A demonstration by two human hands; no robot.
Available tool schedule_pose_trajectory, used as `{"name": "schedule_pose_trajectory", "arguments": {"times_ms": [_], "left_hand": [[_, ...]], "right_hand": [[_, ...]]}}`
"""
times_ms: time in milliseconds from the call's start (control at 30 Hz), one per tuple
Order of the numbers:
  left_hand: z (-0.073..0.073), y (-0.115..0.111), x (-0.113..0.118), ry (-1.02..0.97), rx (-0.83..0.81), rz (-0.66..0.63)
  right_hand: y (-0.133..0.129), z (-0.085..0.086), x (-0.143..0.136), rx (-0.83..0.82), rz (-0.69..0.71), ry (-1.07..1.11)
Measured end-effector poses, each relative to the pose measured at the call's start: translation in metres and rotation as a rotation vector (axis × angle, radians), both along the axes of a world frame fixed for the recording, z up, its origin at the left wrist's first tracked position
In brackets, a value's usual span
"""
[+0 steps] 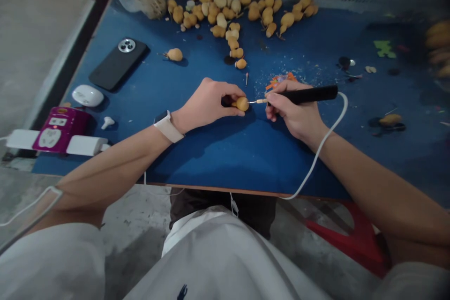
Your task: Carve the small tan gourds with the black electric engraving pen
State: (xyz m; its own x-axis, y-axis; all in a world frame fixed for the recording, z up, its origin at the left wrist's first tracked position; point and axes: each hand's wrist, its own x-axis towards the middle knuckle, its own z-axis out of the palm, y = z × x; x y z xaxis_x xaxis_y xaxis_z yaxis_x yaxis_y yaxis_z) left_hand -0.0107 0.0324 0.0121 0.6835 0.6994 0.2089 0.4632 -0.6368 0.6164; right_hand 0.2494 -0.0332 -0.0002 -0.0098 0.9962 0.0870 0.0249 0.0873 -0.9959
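Between the thumb and fingers of my left hand (214,98) is a small yellow gourd (242,103), its rounded end facing right. My right hand (295,108) grips a black pen-shaped electric tool (314,94) with a white cord (325,143) at its back end. The tool's thin metal tip (253,101) points left and meets the gourd's rounded end, or lies very close to it; I cannot tell whether it has gone in. Just behind my right fingers lies a little pile of orange pieces (283,78), partly covered by the hand.
Many small gourds (213,11) are heaped along the back of the blue table (211,159); a single gourd (175,54) lies nearer. At left are a phone (117,63), an earbud case (87,96), an earbud (108,123) and a purple power adapter (59,129). Pale shavings dot the middle.
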Motion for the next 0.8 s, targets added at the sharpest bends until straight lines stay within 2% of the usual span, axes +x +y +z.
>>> {"name": "schedule_pose_trajectory", "arguments": {"times_ms": [300,800], "left_hand": [[-0.0025,0.0006,0.0003,-0.034,-0.006,0.003],[-0.0055,0.0016,-0.0010,-0.064,-0.022,-0.015]], "right_hand": [[0.0006,-0.0035,0.0009,0.015,0.018,0.028],[0.0007,-0.0083,0.0030,0.072,0.037,-0.050]]}}
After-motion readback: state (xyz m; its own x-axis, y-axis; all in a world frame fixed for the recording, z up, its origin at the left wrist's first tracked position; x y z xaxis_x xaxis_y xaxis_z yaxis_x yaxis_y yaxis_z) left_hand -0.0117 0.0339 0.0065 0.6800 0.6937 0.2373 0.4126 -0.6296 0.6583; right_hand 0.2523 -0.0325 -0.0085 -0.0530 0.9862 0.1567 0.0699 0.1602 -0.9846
